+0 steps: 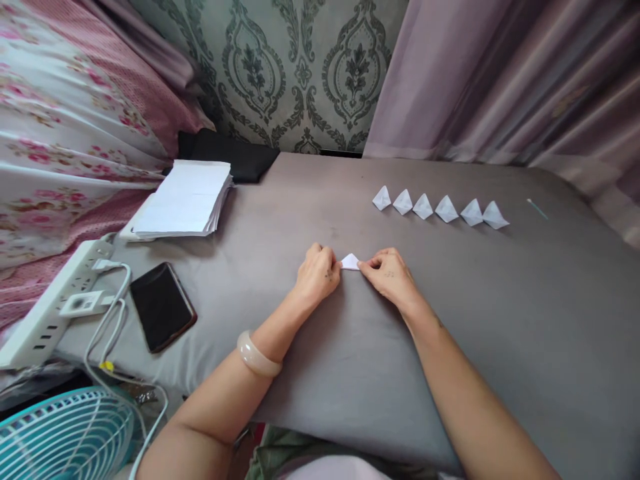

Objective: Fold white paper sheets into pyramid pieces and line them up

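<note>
A small folded white paper [351, 262], its top coming to a point, is held low over the grey cloth surface in front of me. My left hand [319, 272] pinches its left corner, with the fingers curled in. At the right corner, my right hand [393, 275] grips the paper between thumb and fingertips. The parts of the paper under the fingertips are hidden. Farther back to the right stands a row of several folded paper boats [423, 207], apart from both hands.
Left of my hands lie a stack of white paper [187, 200], a dark phone [163, 307] and a power strip [55, 303] with cables. A black folded cloth [230, 155] is behind the stack. A turquoise fan [65, 433] stands lower left; a cotton swab [538, 209] lies far right.
</note>
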`<act>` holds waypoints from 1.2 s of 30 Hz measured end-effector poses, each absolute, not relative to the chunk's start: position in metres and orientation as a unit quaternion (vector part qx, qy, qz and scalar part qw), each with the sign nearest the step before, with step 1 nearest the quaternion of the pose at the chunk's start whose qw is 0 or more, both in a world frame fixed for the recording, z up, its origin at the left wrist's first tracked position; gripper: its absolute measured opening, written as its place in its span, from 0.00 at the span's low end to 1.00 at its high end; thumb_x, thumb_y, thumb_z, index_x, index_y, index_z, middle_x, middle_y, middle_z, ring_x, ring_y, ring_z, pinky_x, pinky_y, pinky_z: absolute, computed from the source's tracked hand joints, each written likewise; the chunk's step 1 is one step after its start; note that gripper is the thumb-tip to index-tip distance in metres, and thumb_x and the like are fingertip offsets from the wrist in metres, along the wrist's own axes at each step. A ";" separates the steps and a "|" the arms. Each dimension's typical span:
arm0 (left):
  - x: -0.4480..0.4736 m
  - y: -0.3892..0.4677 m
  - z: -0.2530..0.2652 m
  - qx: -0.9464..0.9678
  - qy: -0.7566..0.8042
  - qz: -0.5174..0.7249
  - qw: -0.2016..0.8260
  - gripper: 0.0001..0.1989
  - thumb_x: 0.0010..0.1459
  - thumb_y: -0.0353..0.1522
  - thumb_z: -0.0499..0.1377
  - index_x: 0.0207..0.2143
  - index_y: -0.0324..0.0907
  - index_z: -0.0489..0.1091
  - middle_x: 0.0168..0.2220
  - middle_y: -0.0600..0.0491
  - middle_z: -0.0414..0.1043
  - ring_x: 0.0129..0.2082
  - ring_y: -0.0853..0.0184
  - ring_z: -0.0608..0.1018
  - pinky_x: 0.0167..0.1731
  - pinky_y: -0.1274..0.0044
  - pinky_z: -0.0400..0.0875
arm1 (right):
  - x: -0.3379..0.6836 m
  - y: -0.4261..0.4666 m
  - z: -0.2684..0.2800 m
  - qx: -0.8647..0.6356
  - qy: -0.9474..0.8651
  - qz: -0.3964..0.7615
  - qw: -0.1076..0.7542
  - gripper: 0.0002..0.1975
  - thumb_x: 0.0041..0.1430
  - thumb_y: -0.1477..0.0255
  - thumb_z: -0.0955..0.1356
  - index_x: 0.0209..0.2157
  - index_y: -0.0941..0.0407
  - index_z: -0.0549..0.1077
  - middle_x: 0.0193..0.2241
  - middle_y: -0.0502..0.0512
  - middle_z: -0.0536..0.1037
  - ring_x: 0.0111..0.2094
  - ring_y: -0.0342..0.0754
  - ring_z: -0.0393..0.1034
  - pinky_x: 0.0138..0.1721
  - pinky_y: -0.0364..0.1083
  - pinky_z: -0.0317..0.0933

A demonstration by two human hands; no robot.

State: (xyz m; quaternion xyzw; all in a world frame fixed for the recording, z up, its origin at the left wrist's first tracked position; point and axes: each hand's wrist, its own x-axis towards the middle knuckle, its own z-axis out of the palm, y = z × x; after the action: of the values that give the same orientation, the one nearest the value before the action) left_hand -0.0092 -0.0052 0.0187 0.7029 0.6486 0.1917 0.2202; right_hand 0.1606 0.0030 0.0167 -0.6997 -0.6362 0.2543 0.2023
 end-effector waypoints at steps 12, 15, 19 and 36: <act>-0.017 0.002 0.002 0.825 0.455 0.265 0.205 0.17 0.59 0.22 0.46 0.42 0.39 0.73 0.42 0.46 0.72 0.44 0.63 0.73 0.49 0.71 0.67 | 0.188 0.000 0.013 -0.620 -0.632 0.371 0.278 0.12 0.56 0.70 0.63 0.39 0.57 0.76 0.30 0.54 0.76 0.29 0.44 0.70 0.31 0.42 0.64; -0.016 0.002 0.006 0.821 0.461 0.261 0.213 0.17 0.59 0.22 0.47 0.41 0.39 0.74 0.42 0.46 0.72 0.44 0.63 0.73 0.49 0.71 0.67 | 0.189 -0.013 0.014 -0.584 -0.691 0.311 0.291 0.15 0.57 0.75 0.62 0.43 0.55 0.75 0.34 0.54 0.77 0.31 0.44 0.71 0.34 0.43 0.64; -0.015 0.001 0.008 0.817 0.467 0.257 0.219 0.18 0.59 0.22 0.46 0.42 0.38 0.74 0.42 0.46 0.72 0.45 0.65 0.73 0.50 0.73 0.67 | 0.181 -0.033 0.021 -0.549 -0.781 0.180 0.238 0.21 0.58 0.79 0.59 0.48 0.53 0.75 0.41 0.56 0.76 0.41 0.46 0.70 0.45 0.45 0.62; -0.015 0.003 0.010 0.768 0.509 0.270 0.282 0.18 0.57 0.23 0.49 0.41 0.39 0.77 0.42 0.48 0.74 0.42 0.67 0.76 0.48 0.76 0.68 | 0.164 -0.048 0.027 -0.550 -0.833 -0.012 0.052 0.22 0.63 0.81 0.54 0.52 0.61 0.71 0.42 0.63 0.71 0.42 0.53 0.64 0.37 0.49 0.59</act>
State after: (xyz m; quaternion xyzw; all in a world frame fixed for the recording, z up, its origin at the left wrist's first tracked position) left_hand -0.0154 0.0031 0.0102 0.7676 0.5086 0.2699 0.2817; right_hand 0.1639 -0.0478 0.0266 -0.5503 -0.8332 -0.0120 0.0524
